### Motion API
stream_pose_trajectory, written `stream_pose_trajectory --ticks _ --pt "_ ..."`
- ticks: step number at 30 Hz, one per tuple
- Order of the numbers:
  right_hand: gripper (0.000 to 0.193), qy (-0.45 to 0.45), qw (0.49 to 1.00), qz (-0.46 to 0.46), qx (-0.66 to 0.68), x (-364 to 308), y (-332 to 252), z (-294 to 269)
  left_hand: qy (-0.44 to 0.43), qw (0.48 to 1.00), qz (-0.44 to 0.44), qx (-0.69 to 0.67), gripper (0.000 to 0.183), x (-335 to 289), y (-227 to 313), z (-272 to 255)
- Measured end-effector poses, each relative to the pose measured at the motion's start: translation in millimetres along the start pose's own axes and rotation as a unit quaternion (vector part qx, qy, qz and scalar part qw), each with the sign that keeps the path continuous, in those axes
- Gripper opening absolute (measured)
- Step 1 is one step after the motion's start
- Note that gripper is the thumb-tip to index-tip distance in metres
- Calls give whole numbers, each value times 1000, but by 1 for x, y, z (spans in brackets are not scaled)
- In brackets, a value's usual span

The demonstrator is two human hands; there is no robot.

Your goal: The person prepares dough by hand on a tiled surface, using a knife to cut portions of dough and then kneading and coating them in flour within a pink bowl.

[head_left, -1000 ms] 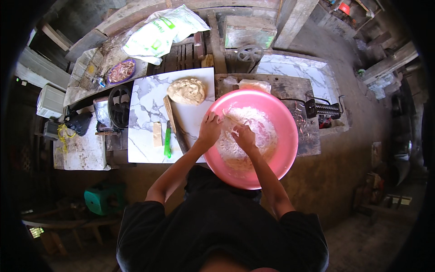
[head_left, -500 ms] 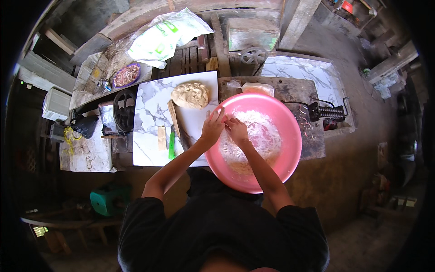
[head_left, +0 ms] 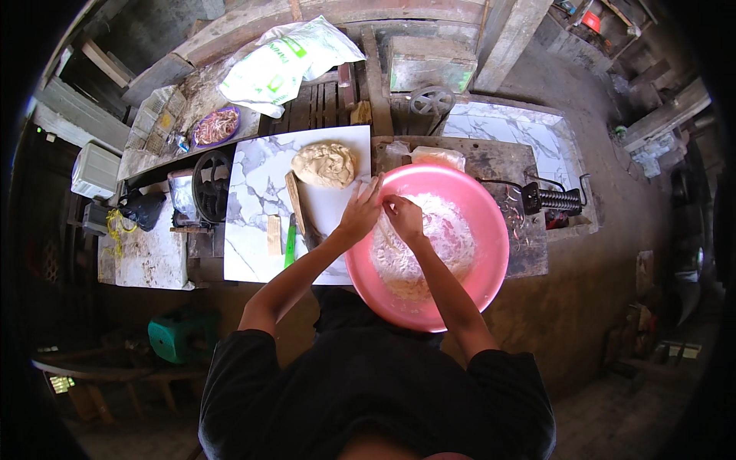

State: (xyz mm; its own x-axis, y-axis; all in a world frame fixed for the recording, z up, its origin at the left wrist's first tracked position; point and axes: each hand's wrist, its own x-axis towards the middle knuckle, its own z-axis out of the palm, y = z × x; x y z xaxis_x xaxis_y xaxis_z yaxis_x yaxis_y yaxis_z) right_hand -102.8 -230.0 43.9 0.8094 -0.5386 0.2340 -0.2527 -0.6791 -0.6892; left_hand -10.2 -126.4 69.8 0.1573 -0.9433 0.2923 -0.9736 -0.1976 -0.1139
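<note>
I can't tell if my left grip (head_left: 360,212) or right grip (head_left: 405,218) holds anything; dough (head_left: 323,165) beyond is lumped, basin (head_left: 493,222) flour (head_left: 448,230) below loose.

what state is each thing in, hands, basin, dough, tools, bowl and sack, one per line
left hand: raised at the basin's left side; grip unclear
right hand: fingers bent, beside the left hand; grip unclear
basin: uncovered, white powder inside
powder: loose, spread unevenly
dough: one lump, uncovered
green tool: lying on the board
stick: lying down
bowl: uncovered, filled
sack: lying, crumpled
</note>
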Motion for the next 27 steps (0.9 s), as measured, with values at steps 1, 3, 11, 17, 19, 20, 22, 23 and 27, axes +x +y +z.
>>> stream_pose_trajectory --ticks 1,3,11,17,19,20,22,23,27 --pt "9 1 1000 1 -1 1 1 0 14 1000 1 -15 18 0 0 2" --pt "9 -11 1000 11 7 0 0 -3 16 999 -1 -38 18 -2 0 1" --pt "15 -20 993 108 -44 -38 2 -20 27 992 -26 -120 17 -1 6 -3" --pt "13 -42 987 95 -119 -57 10 -9 -1 1000 2 10 14 14 7 1" --pt "11 -33 988 84 -129 -57 10 -10 -53 998 1 20 15 14 3 0" --pt "11 -45 987 90 -122 -55 9 -12 -53 998 3 21 15 14 4 -1" --pt "11 -58 987 97 -113 -51 11 -13 -23 1000 16 15 16 13 4 -2" --pt "10 -47 986 103 -124 -50 13 -13 -12 1000 20 14 16 13 4 -1" --pt "7 -27 982 115 -150 -48 16 -13 7 986 107 124 16 13 3 11"
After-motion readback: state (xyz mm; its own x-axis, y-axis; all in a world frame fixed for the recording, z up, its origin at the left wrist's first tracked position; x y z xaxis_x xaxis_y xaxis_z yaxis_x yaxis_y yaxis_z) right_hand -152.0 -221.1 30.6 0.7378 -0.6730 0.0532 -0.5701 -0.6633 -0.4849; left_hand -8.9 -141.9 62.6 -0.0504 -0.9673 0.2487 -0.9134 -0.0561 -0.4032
